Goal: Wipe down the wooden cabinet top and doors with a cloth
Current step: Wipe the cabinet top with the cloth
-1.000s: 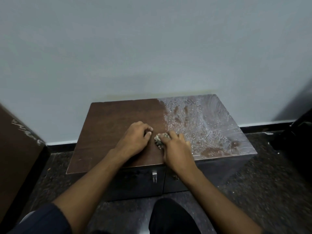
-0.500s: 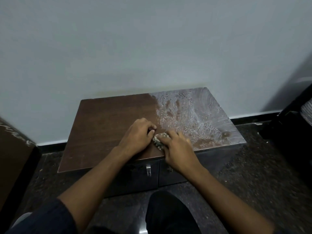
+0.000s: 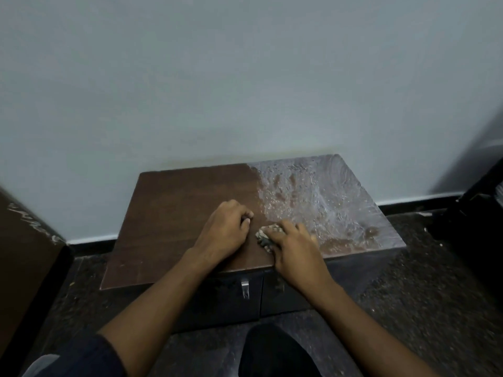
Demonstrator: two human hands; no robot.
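Observation:
A low wooden cabinet (image 3: 174, 210) stands against the wall. Its left half is dry brown wood; its right half (image 3: 324, 202) is wet and streaked. My right hand (image 3: 295, 248) presses a small crumpled grey cloth (image 3: 265, 235) onto the top near the front edge, at the border of wet and dry. My left hand (image 3: 223, 232) rests just left of the cloth as a loose fist, holding nothing that I can see. Below the top are two dark doors (image 3: 217, 300) with a metal handle (image 3: 245, 288).
A pale wall (image 3: 245, 77) rises right behind the cabinet. Brown furniture (image 3: 24, 254) stands at the left, a dark object (image 3: 479, 213) at the right. The floor (image 3: 424, 295) is dark and speckled. My dark knee (image 3: 272, 352) is in front of the doors.
The view has shifted slightly. Both hands stay close together at the front middle of the top, the right one still pressing the cloth.

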